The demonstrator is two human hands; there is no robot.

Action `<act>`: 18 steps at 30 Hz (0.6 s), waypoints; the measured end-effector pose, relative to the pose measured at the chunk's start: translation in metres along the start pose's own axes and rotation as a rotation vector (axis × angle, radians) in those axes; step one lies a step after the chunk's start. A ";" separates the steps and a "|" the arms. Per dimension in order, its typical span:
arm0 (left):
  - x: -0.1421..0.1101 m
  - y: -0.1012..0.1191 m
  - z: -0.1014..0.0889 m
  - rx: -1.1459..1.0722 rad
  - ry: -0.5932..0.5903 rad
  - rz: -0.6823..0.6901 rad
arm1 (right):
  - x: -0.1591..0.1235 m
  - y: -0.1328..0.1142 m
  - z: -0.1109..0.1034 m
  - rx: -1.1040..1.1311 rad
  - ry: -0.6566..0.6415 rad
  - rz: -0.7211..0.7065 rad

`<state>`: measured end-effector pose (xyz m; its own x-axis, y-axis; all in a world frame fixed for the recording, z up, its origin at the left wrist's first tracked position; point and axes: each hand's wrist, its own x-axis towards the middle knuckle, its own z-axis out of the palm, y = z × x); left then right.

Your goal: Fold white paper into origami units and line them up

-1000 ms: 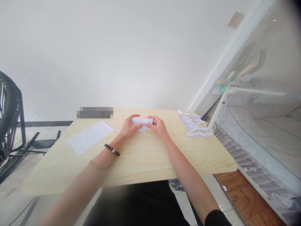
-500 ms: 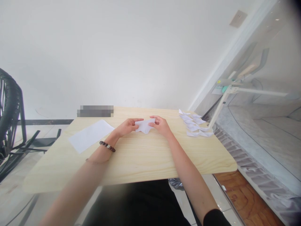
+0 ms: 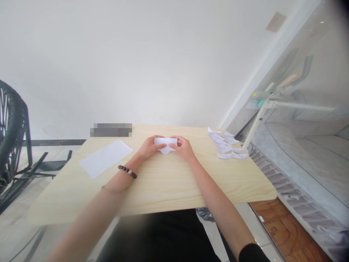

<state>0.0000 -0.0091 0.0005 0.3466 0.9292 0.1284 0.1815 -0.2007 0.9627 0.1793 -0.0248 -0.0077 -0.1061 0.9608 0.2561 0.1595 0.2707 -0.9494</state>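
A small folded white paper [image 3: 165,141] is held over the middle of the table, its straight edge at the top and a point facing me. My left hand [image 3: 149,146] grips its left side, the thumb lying across the front and the fingers behind. On the other side my right hand [image 3: 183,146] pinches the paper the same way, so the two thumbs nearly meet at its centre. Both hands are closed on it. The fingers behind the paper are partly hidden.
White paper sheets [image 3: 107,158] lie to the left on the wooden table [image 3: 169,189]. Several folded paper pieces [image 3: 224,146] sit in rows at the right. A blurred-out dark object [image 3: 111,130] is at the back left. Beyond the right edge stands a white metal frame [image 3: 255,123]; a black chair [image 3: 16,109] is at far left.
The folded paper has turned from a loose, crumpled-looking shape to a flatter one with a straight top edge. Both thumbs have slid inward across its front.
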 end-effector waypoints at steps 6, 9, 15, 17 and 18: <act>0.000 0.000 -0.002 -0.004 0.034 -0.013 | 0.000 0.002 -0.001 0.036 -0.069 0.031; 0.000 0.000 -0.005 -0.038 0.009 -0.033 | 0.002 0.003 -0.006 0.062 -0.111 0.069; 0.000 0.002 -0.008 -0.122 -0.063 -0.082 | 0.001 -0.003 -0.016 0.061 -0.202 0.100; 0.000 0.002 -0.008 -0.149 -0.080 -0.093 | 0.000 -0.005 -0.019 0.066 -0.236 0.113; 0.000 0.003 -0.008 -0.155 -0.086 -0.097 | 0.000 -0.005 -0.020 0.077 -0.253 0.122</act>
<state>-0.0074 -0.0074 0.0048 0.4133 0.9104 0.0192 0.0761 -0.0556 0.9955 0.1986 -0.0253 0.0004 -0.3334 0.9380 0.0945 0.1126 0.1392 -0.9838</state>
